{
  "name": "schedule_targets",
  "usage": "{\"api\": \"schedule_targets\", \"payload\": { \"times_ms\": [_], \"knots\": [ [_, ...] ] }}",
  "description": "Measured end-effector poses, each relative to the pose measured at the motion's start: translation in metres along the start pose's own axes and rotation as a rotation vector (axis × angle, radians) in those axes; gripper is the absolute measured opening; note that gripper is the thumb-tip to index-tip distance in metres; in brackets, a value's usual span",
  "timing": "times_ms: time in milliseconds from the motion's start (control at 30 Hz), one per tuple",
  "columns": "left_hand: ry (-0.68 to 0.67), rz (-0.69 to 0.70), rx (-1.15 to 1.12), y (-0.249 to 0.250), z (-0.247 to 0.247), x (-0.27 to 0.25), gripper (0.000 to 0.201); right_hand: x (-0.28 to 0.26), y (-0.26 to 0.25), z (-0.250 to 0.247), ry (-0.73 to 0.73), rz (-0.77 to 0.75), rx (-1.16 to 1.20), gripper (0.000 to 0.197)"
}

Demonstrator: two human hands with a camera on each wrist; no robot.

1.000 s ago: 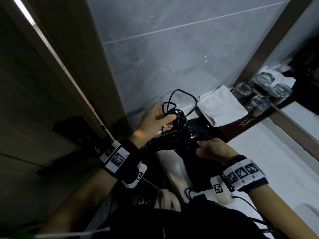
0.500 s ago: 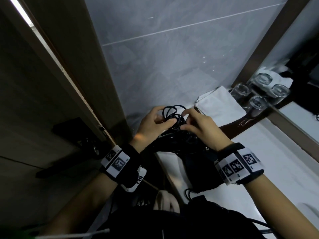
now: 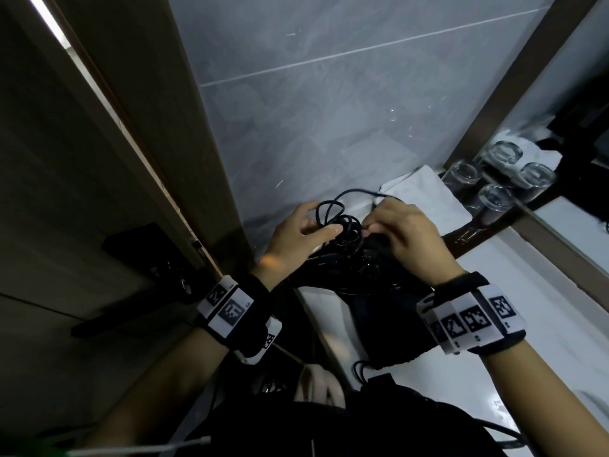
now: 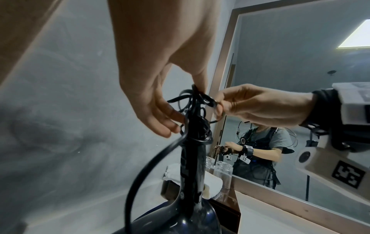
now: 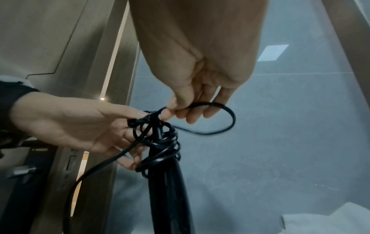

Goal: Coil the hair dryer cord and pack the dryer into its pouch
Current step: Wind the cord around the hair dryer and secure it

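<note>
Cord [image 3: 342, 225] sits bunched on the dryer [image 3: 349, 275] handle at frame centre, left hand [image 3: 296, 235] fingers steadying it, right hand [image 3: 408, 235] pinching a loop; slack release could unravel the loose turns.

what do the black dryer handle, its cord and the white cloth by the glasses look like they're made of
Black hair dryer handle: probably hard glossy plastic; it shows sharp highlights.
Thin black cord: likely rubber- or vinyl-sheathed; it bends in smooth loops with a dull sheen.
White folded cloth: apparently soft matte textile, perhaps towelling; the weave is too small to tell.
</note>
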State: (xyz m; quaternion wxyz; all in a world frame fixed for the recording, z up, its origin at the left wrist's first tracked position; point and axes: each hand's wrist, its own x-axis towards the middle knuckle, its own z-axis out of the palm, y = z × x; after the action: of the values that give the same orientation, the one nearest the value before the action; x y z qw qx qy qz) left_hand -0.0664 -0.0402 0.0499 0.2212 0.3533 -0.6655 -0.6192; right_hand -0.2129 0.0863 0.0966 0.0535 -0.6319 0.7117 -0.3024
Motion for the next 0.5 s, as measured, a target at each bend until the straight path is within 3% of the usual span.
{"api": "schedule_targets", "payload": {
  "times_ms": [67, 267, 367, 500],
  "knots": [
    [-0.016, -0.031, -0.03, -0.001, 0.002, 0.0, 0.071, 0.001, 0.002, 0.0, 0.1, 0.07, 0.103, 0.019],
    [-0.029, -0.027, -0.079, -0.004, -0.002, 0.004, 0.034, 0.004, 0.019, -0.012, 0.528, 0.406, 0.617, 0.033],
    [-0.049, -0.001, -0.036, -0.005, -0.001, 0.003, 0.031, 0.003, 0.021, -0.015, 0.519, 0.44, 0.585, 0.025],
    [-0.011, 0.007, -0.022, -0.003, 0.001, 0.004, 0.047, -0.001, 0.016, -0.012, 0.407, 0.495, 0.452, 0.025]
  ]
}}
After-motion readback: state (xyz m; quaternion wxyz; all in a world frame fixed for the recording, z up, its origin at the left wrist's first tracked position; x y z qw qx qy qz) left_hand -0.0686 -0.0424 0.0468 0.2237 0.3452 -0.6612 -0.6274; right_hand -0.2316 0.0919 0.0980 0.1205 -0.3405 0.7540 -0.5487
